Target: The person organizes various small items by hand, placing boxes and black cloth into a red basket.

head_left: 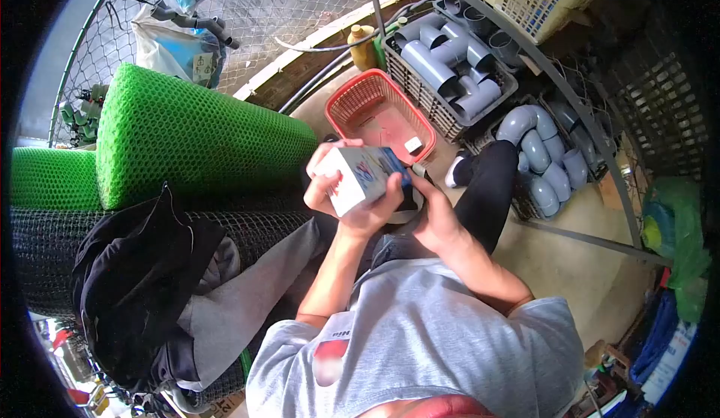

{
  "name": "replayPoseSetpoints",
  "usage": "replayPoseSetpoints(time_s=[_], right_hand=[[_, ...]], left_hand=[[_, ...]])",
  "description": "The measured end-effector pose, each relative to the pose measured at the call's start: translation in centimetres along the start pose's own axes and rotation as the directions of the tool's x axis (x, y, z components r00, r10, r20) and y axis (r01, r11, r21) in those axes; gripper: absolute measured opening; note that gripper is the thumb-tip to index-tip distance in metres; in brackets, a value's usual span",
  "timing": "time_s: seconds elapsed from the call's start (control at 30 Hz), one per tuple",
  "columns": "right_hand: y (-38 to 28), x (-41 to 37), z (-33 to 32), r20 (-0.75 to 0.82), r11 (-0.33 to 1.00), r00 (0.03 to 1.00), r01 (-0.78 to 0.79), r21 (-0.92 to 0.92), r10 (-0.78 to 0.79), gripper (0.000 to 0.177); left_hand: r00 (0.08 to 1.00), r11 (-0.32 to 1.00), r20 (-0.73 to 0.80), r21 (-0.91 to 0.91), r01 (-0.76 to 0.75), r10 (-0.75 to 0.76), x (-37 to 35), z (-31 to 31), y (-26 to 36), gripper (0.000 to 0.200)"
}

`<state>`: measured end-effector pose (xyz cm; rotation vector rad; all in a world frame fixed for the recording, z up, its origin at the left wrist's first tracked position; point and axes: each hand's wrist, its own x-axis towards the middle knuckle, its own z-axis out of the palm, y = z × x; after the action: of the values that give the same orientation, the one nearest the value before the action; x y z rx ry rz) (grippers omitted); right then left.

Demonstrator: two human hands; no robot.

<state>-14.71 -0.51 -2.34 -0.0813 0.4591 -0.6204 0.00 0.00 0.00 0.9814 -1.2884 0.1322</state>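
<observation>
A small white and blue printed carton box (pixel 361 179) is held tilted in front of my lap. My left hand (pixel 360 212) is closed around it, with fingers on the far and left sides and the thumb along the near side. At the box's darker blue end is my right hand (pixel 441 219), its fingers reaching to that end; some of them are hidden, and the exact grip is hard to see. Just beyond the box on the floor sits a red plastic basket (pixel 352 92) with a small white piece (pixel 413 145) inside.
Rolls of green plastic mesh (pixel 202 122) lie at left, a black jacket (pixel 135 268) nearby. Black crates (pixel 450 129) of grey pipe fittings (pixel 427 65) stand at right, behind a metal frame bar (pixel 592 242). A yellow bottle (pixel 363 49) stands by the wire fence.
</observation>
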Motion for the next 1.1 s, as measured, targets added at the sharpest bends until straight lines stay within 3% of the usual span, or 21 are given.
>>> replayPoseSetpoints(time_s=[0.1,0.17,0.2,0.23,0.27,0.3,0.33,0.37,0.4,0.47,0.5,0.57,0.63,0.7,0.73,0.77,0.83,0.97,1.03,1.1], right_hand=[[-0.1,-0.6,-0.7,-0.013,0.99,0.995,0.094,-0.102,-0.095,0.038],[-0.2,-1.0,0.5,-0.073,0.953,0.971,0.208,-0.22,-0.229,0.019],[-0.2,-1.0,-0.3,-0.037,0.903,0.953,0.273,-0.332,-0.302,0.027],[-0.2,-1.6,0.5,-0.038,0.904,0.954,0.269,-0.333,-0.298,0.027],[-0.4,-2.4,1.6,0.132,0.613,0.853,0.462,-0.641,-0.505,0.033],[-0.7,-3.0,2.6,0.363,0.189,0.713,0.567,-0.801,-0.6,0.038],[-1.5,-2.9,3.1,0.614,-0.187,0.566,0.633,-0.751,-0.551,0.047],[-1.8,-2.5,3.5,0.698,-0.259,0.536,0.673,-0.693,-0.475,0.051],[-1.8,-1.6,3.3,0.747,-0.393,0.552,0.636,-0.664,-0.37,0.054],[-1.6,-0.3,3.4,0.747,-0.628,0.641,0.512,-0.586,-0.174,0.064],[-1.5,0.2,3.2,0.711,-0.599,0.678,0.495,-0.63,-0.187,0.065],[-2.0,0.8,2.9,0.694,-0.598,0.694,0.477,-0.644,-0.194,0.065],[-2.7,1.2,2.4,0.635,-0.561,0.744,0.441,-0.701,-0.208,0.063],[-2.9,2.0,1.0,0.549,-0.444,0.785,0.399,-0.802,-0.287,0.06],[-3.2,2.8,0.2,0.516,-0.355,0.809,0.413,-0.839,-0.28,0.059],[-2.9,3.1,-0.5,0.516,-0.353,0.81,0.414,-0.839,-0.278,0.059],[-2.2,3.1,-1.0,0.517,-0.197,0.823,0.481,-0.854,-0.235,0.058],[0.2,2.4,-2.1,0.521,-0.14,0.821,0.501,-0.854,-0.235,0.054],[0.3,1.9,-2.3,0.497,-0.129,0.828,0.481,-0.867,-0.259,0.05],[-0.2,0.9,-1.9,0.252,0.117,0.955,0.272,-0.955,-0.156,0.048]], left_hand=[[1.0,0.991,-0.015,0.133,-0.023,0.025,1.1,0.2,-0.9,0.088],[0.999,0.989,0.005,0.141,-0.038,0.038,1.5,0.0,-2.0,0.088],[0.999,0.989,0.004,0.142,-0.038,0.038,1.1,0.0,-2.6,0.088],[0.998,0.984,-0.031,0.168,0.061,-0.057,0.4,-0.1,-3.5,0.078],[0.987,0.969,-0.072,0.191,0.157,-0.145,-0.4,-0.3,-4.4,0.068],[0.987,0.969,-0.076,0.192,0.156,-0.144,-1.6,-0.6,-5.2,0.068],[0.895,0.886,-0.103,0.13,0.445,-0.434,-2.6,-1.0,-5.8,0.056],[0.719,0.717,-0.108,0.063,0.694,-0.686,-3.7,-1.3,-6.3,0.046],[0.664,0.671,-0.112,-0.051,0.739,-0.739,-3.9,0.0,-5.5,0.043],[0.529,0.456,0.124,-0.368,0.81,-0.84,-6.0,0.5,-4.9,0.048],[0.474,0.301,0.23,-0.526,0.795,-0.85,-6.7,1.0,-4.0,0.048],[0.291,0.023,0.3,-0.66,0.751,-0.908,-7.4,1.0,-3.0,0.048],[0.384,0.149,0.345,-0.546,0.824,-0.856,-8.2,-0.2,-3.6,0.045],[0.462,0.41,0.29,-0.222,0.884,-0.838,-8.9,-1.3,-4.0,0.044],[0.435,0.38,0.265,-0.235,0.894,-0.86,-7.8,-1.2,-2.8,0.045],[0.455,0.39,0.226,-0.281,0.877,-0.861,-7.6,-1.1,-2.1,0.041],[0.486,0.44,0.175,-0.247,0.864,-0.856,-8.2,-1.7,-3.4,0.036],[0.467,0.455,0.018,-0.197,0.868,-0.884,-7.4,-3.1,-5.4,0.033],[0.562,0.565,-0.084,-0.212,0.797,-0.823,-7.6,-3.5,-7.1,0.037],[0.578,0.618,-0.22,-0.258,0.743,-0.786,-7.6,-3.8,-8.1,0.046]])
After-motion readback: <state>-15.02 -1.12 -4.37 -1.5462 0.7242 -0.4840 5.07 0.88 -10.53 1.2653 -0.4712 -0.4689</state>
